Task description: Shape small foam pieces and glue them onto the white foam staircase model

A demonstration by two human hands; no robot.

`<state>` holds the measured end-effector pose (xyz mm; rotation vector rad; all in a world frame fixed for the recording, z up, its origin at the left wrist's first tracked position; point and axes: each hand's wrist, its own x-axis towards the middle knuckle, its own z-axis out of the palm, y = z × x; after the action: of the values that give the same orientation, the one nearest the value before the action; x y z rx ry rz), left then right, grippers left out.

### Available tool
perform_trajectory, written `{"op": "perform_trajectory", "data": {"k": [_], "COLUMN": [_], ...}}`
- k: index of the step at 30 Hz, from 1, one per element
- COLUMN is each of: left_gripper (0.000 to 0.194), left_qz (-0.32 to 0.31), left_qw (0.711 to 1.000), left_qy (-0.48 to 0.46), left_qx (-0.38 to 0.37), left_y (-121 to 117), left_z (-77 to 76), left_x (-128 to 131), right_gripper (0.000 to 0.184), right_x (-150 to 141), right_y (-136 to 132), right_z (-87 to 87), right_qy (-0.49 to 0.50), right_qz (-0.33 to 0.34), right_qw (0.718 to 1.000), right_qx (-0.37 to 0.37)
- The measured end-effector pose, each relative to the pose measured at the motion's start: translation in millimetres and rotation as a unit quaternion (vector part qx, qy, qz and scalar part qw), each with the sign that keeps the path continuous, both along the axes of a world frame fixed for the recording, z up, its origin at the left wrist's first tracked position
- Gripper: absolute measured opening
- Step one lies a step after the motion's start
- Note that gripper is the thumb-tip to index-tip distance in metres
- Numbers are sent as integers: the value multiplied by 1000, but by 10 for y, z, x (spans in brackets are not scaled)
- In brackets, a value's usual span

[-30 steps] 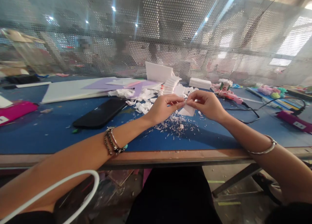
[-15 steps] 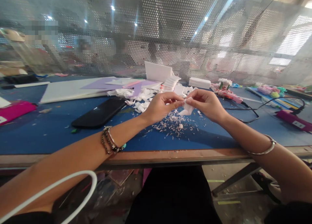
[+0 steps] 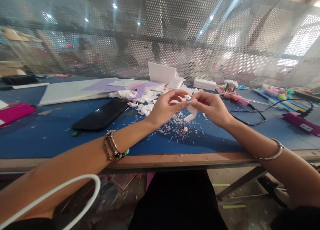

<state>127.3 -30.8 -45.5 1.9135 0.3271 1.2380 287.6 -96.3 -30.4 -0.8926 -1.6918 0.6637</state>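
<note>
A small piece of white paper [image 3: 191, 112] is pinched between my two hands above the blue tabletop, part of it hanging down and part bunched at the fingertips. My left hand [image 3: 166, 107] is closed on its left side, thumb and forefinger meeting at the bunched top. From the other side my right hand [image 3: 211, 106] grips it with thumb and forefinger. Beneath them lie scattered fine white shreds [image 3: 178, 130]. Curled white paper pieces [image 3: 145, 108] are heaped just behind my left hand. The fingers partly hide the held piece.
A black phone [image 3: 101, 116] lies left of my hands. Behind it are white and lilac sheets [image 3: 75, 91]. A pink glue gun [image 3: 236, 98] with a black cable rests at right, near a magenta tool [image 3: 301, 123]. A perforated metal screen [image 3: 175, 33] stands behind the table.
The flat hanging paper has become narrower and more crumpled between my fingertips. My left fingers have lifted slightly and a white bunched bit now shows at the top.
</note>
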Motion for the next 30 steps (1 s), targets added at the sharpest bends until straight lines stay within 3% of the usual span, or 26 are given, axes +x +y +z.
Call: {"op": "perform_trajectory", "data": {"k": [6, 22, 30], "left_gripper": [13, 13, 13], "left_qz": [-24, -37, -86], "left_qw": [1000, 996, 994], "left_qy": [-18, -24, -1], "left_qx": [-9, -78, -68], "left_y": [-37, -66, -110], "left_z": [-6, -37, 12], "left_x": [10, 24, -5], "right_gripper": [17, 17, 22], "right_x": [5, -7, -8], "right_y": [4, 16, 8], "right_z": [-1, -17, -17], "right_qy": [-11, 15, 30], "right_qz": [-17, -11, 6], "right_qw": [1000, 999, 999], "right_qx": [8, 35, 29]}}
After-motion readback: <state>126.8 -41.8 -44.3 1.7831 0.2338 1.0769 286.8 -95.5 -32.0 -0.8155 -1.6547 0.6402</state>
